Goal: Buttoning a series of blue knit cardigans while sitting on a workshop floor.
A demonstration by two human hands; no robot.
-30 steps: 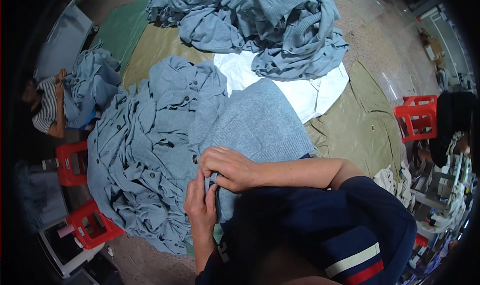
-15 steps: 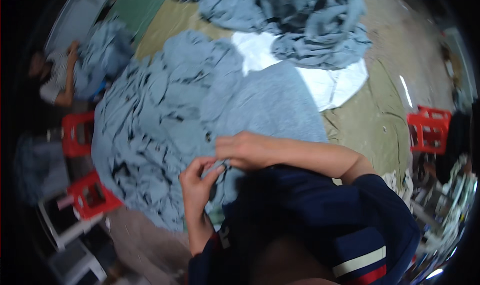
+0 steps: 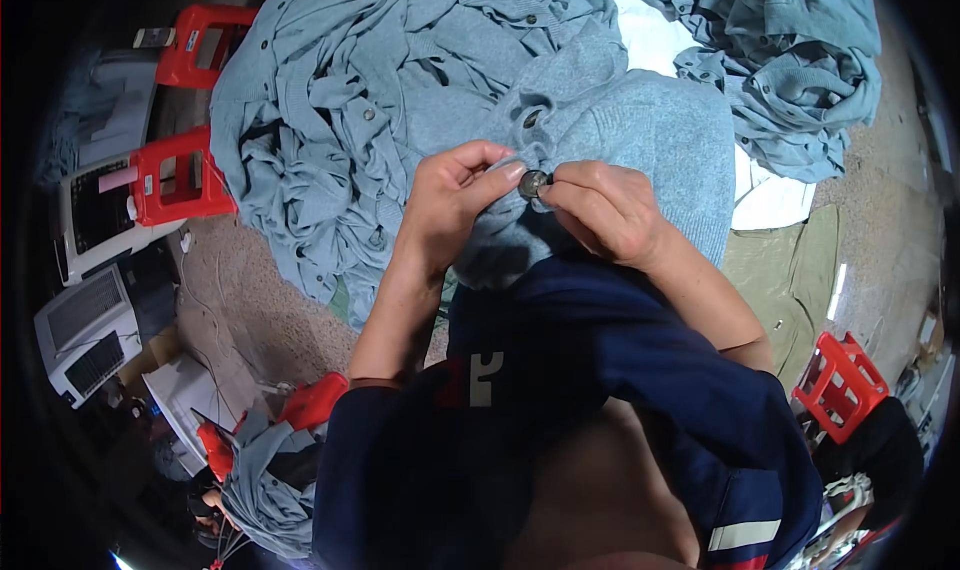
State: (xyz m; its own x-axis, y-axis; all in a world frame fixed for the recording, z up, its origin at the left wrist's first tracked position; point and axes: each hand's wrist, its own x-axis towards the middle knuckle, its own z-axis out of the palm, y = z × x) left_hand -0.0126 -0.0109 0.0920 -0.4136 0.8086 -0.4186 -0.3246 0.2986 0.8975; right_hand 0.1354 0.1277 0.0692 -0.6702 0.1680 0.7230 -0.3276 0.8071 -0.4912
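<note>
A large dark round button (image 3: 533, 183) shows between my hands on a grey-blue knitted cardigan (image 3: 665, 120) lying in front of me. With thumb and fingers closed, my left hand (image 3: 448, 202) pinches the cardigan's edge just left of the button. My right hand (image 3: 612, 208) is closed too, its thumb and fingertips gripping the button's right side. Above the button, another dark button (image 3: 531, 118) sits in a fold of the knit. The cloth under my fingers is partly hidden.
A heap of grey-blue buttoned knits (image 3: 330, 120) spreads to the left; another pile (image 3: 800, 60) lies far right by white cloth (image 3: 775, 195). Red stools (image 3: 185, 175) stand left, another red stool (image 3: 840, 385) right. Lower left, a person holds grey-blue cloth (image 3: 265, 480).
The view has turned, and the piles sit higher in it. My hands were close together over cloth; now they are slightly apart, with the dark button plainly between them.
</note>
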